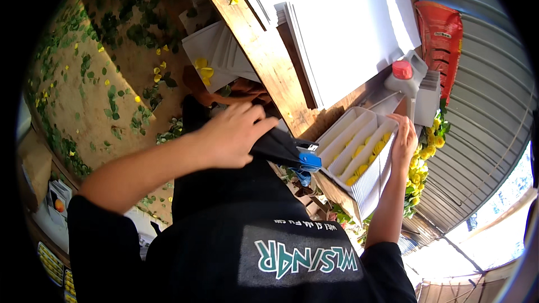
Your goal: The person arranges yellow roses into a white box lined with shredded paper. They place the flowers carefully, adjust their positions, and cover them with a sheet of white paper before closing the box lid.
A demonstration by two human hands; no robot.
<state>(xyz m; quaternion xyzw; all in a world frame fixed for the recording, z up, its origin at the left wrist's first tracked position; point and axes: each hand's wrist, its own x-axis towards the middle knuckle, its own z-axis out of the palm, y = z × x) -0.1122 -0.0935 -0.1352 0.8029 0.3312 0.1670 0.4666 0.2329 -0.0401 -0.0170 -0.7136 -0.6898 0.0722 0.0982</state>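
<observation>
A white corrugated box, split by white dividers into long compartments, rests tilted at the edge of the wooden table. Yellow flower heads lie in rows inside it. My right hand grips the box's far right rim, fingers over the edge. To the left of the box, my left hand is closed around a long black stapler-like tool with a blue end. That blue end points at the box's near left corner. My left palm and part of the tool's back end are hidden.
Stacked white sheets cover the wooden table. A grey jug with a red cap stands beyond the box, near a red bag. Yellow flowers hang at the right. Leaves and petals litter the floor.
</observation>
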